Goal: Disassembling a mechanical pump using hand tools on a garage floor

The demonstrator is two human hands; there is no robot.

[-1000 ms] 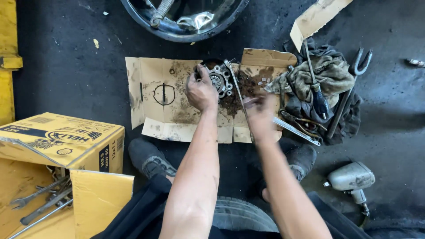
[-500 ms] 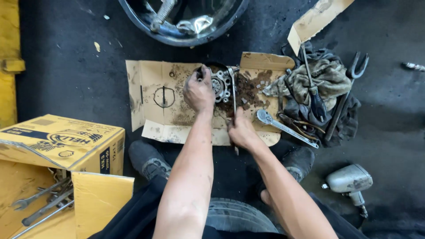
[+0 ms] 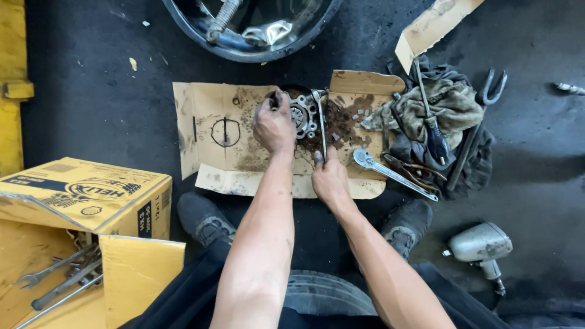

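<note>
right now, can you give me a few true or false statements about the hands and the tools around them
1. The left hand rests on the round metal part. True.
2. The right hand holds a hammer. False: it holds a long thin wrench.
3. The cardboard sheet lies under the metal part. True.
4. The air tool lies on the cardboard. False: it lies on the dark floor, off to the right.
5. The rags sit left of the cardboard. False: they sit to its right.

greasy round metal hub (image 3: 303,114), slim wrench (image 3: 321,125) upright on cardboard (image 3: 213,158)
</note>
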